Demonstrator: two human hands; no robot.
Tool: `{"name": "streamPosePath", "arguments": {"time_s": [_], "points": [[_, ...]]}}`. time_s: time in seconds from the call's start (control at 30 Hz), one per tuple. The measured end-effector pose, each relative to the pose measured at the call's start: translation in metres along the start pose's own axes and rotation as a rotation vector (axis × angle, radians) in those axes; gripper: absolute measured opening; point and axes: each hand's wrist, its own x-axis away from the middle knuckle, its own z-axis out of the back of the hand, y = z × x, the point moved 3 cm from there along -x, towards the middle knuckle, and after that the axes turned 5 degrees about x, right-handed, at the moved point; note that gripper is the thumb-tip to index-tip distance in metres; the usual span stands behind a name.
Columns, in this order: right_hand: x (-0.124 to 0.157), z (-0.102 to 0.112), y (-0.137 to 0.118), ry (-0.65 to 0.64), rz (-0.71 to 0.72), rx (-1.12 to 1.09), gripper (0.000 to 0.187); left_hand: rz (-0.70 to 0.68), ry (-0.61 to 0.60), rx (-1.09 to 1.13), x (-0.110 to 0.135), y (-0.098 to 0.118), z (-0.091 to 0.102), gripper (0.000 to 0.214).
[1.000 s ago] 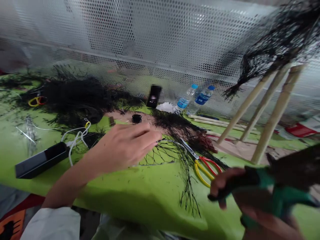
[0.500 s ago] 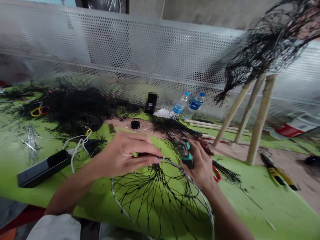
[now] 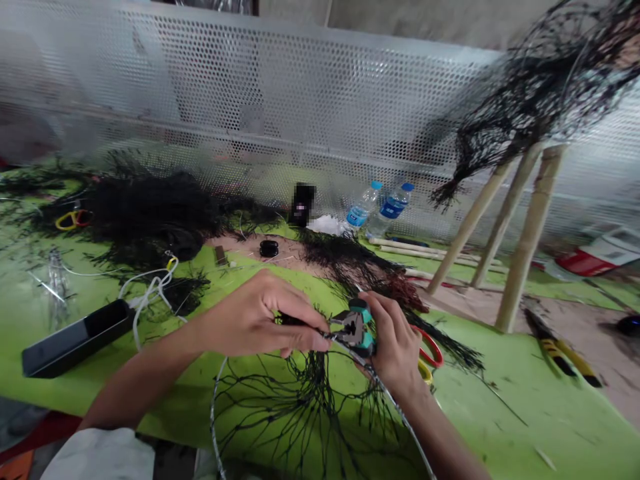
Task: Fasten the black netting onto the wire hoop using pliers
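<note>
Head view: wire hoop (image 3: pixel 214 413) and pliers (image 3: pixel 361 328), mid-frame

We see the hoop bowing through the lower centre, black netting (image 3: pixel 320 390) spread within it. Our left hand (image 3: pixel 265 317) pinches its upper edge between thumb and fingers, probably steadying it for the pliers (contact there, we cannot tell); our right hand (image 3: pixel 397 340) wraps their handles. Scissors (image 3: pixel 436 350) lie partly behind it, seemingly within reach; farther up-frame stand two bottles (image 3: pixel 393 205).
</note>
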Motion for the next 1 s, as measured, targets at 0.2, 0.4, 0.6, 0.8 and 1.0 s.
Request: {"name": "streamPosePath", "arguments": {"time_s": [0.2, 0.4, 0.6, 0.8, 1.0], "points": [[0.004, 0.001, 0.0, 0.049, 0.0, 0.021, 0.061, 0.133, -0.02, 0.175, -0.001, -0.005, -0.005, 0.011], [0.006, 0.0, -0.003, 0.072, 0.007, -0.023, 0.057, 0.238, -0.026, 0.307, -0.004, -0.008, -0.005, 0.008], [0.006, -0.001, -0.006, 0.078, -0.013, -0.105, 0.058, 0.312, -0.049, 0.377, -0.004, -0.011, -0.007, 0.011], [0.008, -0.003, -0.007, 0.137, -0.089, -0.146, 0.066, 0.345, -0.082, 0.48, -0.005, -0.018, -0.009, 0.021], [0.012, -0.009, -0.008, 0.157, -0.115, -0.2, 0.071, 0.348, -0.088, 0.497, -0.008, -0.023, -0.01, 0.016]]}}
